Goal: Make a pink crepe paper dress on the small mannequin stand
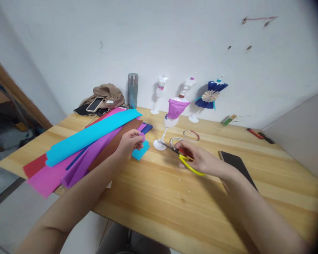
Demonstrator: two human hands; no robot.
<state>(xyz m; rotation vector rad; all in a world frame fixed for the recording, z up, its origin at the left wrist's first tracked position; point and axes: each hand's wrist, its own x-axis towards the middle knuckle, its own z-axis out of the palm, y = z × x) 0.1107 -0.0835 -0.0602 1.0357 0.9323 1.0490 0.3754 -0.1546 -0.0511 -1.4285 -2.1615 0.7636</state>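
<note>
My left hand pinches a small piece of purple paper beside a stack of coloured crepe paper. My right hand grips scissors with yellow handles, their tips pointing left over the base of a doll stand. On that stand, a white mannequin wears a purple paper wrap. A folded blue paper piece lies just under my left hand. Cyan crepe paper tops the stack, with purple, brown, pink and red sheets below.
Behind stand a mannequin with a pink band and one in a blue pleated paper dress. A grey bottle, tape rolls, a dark tablet-like slab, a red-black tool and a phone on brown cloth share the table.
</note>
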